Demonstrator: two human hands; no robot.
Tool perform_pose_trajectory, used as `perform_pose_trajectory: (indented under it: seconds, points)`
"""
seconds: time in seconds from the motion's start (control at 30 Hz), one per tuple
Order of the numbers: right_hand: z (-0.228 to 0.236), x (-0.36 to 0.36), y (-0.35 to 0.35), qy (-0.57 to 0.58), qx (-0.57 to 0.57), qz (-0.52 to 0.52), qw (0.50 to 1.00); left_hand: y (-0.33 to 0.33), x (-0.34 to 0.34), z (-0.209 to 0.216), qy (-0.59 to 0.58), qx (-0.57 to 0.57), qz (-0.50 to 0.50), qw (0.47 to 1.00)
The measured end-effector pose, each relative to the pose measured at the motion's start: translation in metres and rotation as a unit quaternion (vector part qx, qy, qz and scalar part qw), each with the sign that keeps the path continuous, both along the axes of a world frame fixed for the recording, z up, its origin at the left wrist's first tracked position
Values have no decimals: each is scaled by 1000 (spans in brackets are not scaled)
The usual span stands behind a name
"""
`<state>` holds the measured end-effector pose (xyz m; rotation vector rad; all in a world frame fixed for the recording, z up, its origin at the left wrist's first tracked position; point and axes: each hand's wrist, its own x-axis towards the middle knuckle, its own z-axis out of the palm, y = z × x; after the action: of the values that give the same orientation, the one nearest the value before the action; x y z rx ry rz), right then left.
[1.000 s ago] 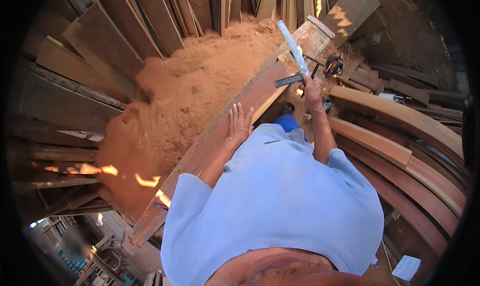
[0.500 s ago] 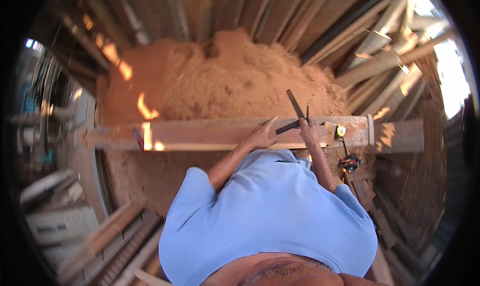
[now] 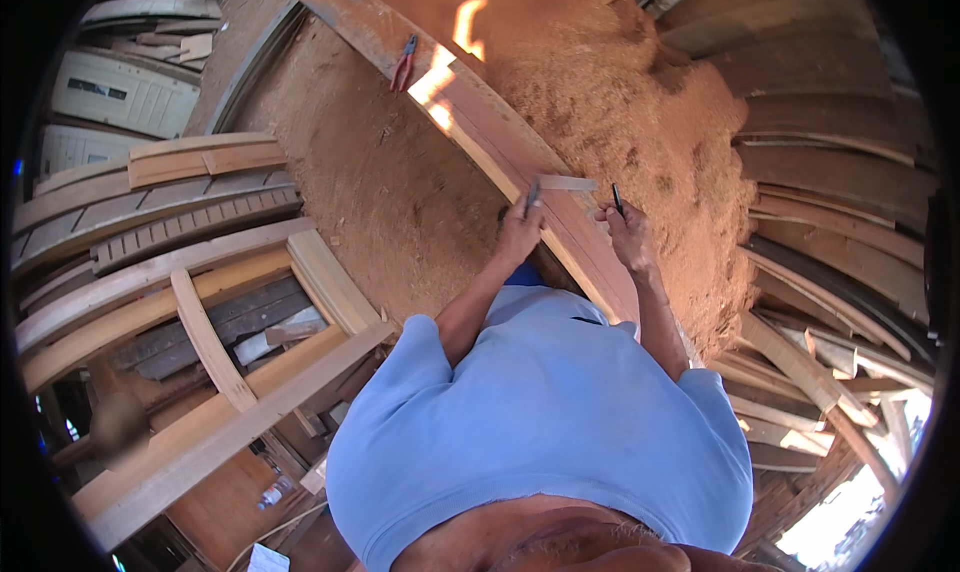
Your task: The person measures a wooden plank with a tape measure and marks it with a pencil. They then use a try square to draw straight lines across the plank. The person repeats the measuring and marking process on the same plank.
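Left hand (image 3: pixel 519 228) clamped on square (image 3: pixel 568 184) at edge of plank (image 3: pixel 490 117), right hand (image 3: pixel 630 236) pinching stick (image 3: pixel 616 196), open ground (image 3: pixel 370 167) leftward

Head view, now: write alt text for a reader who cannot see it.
A person's left hand holds a square over a reddish plank while the right hand grips a dark pen-like tool. Pliers lie farther off; heaped sawdust spreads to the right.
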<state>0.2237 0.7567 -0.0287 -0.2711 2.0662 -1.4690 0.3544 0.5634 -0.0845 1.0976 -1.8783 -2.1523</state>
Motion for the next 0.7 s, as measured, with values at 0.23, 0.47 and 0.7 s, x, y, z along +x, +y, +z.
perform_pose_trajectory:
  seconds: [0.23,0.47,0.7]
  points:
    - [-7,-52,-127,87,66,123,986,-145,4,-47,-39,-75,189,978]
    - [-22,-101,-263,239,57,219,944,-231,-24,-92,111,162,297,935]
    - [-28,-143,-358,316,35,295,901,-261,-58,-79,105,168,297,934]
